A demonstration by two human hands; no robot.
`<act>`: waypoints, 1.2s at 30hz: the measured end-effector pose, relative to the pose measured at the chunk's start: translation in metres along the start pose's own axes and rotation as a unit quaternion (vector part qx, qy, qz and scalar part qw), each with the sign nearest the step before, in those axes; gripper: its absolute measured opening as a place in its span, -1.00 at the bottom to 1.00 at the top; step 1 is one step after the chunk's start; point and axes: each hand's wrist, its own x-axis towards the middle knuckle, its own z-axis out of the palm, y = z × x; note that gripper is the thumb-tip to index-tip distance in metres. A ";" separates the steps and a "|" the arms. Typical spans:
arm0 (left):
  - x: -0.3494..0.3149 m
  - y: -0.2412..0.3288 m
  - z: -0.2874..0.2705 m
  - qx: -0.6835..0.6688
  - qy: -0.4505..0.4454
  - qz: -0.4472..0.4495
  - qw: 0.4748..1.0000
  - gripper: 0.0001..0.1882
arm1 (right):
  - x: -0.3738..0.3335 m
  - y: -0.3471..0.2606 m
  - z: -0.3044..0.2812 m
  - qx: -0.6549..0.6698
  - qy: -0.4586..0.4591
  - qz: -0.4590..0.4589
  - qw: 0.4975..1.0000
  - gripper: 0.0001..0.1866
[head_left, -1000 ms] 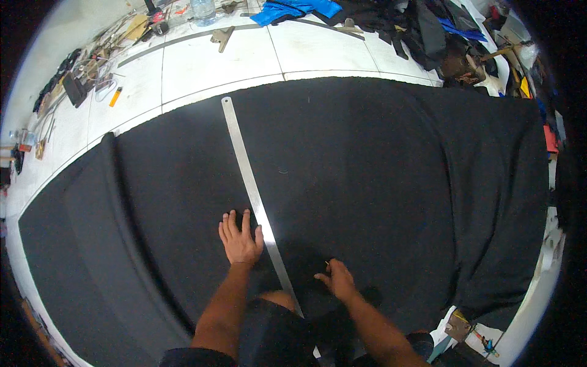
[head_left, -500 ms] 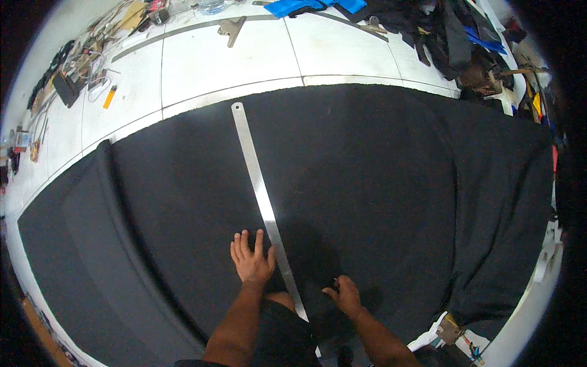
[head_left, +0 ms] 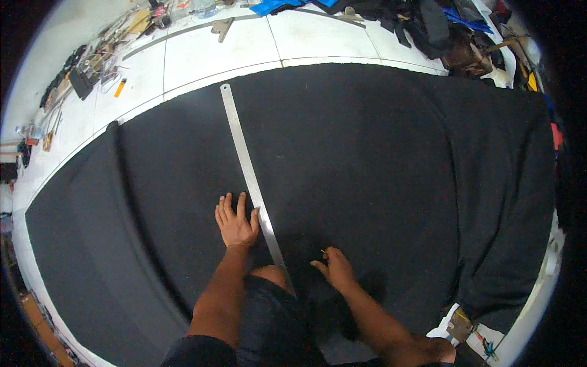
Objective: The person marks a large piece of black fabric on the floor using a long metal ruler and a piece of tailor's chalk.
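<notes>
A large black cloth (head_left: 361, 171) covers most of the white tiled surface, with a long raised fold (head_left: 131, 202) to the left. A long steel ruler (head_left: 242, 150) lies across the cloth, pointing away from me and tilted to the left. Beside it my left hand (head_left: 236, 223) rests flat on the cloth, fingers spread, its thumb at the ruler's left edge. To the right of the ruler my right hand (head_left: 334, 267) is closed, its thumb held out. A small pale tip shows at its fingers, too little to name. My leg hides the ruler's near end.
Beyond the cloth lie a bulldog clip (head_left: 222, 28), an orange lighter-like object (head_left: 120, 87) and a blue cloth (head_left: 272, 5). Tools and cables clutter the far left. Dark fabric (head_left: 422, 27) is heaped at the far right. A small box-like thing (head_left: 460, 327) sits at the near right.
My view has shifted, so the cloth and both hands sit higher in it. More of my leg now covers the ruler's near end. Both hands keep much the same pose beside the ruler.
</notes>
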 end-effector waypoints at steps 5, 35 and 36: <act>-0.003 -0.004 -0.004 0.006 0.029 0.031 0.999 -0.38 | -0.044 -0.010 0.025 -0.042 0.069 -0.030 0.996 -0.59; 0.057 0.011 0.016 0.007 -0.031 0.069 0.997 -0.46 | -0.156 0.016 0.105 -0.070 0.084 0.002 0.994 -0.51; 0.058 0.011 0.017 0.012 -0.029 0.068 0.997 -0.45 | -0.157 0.017 0.109 -0.070 0.081 0.004 0.994 -0.51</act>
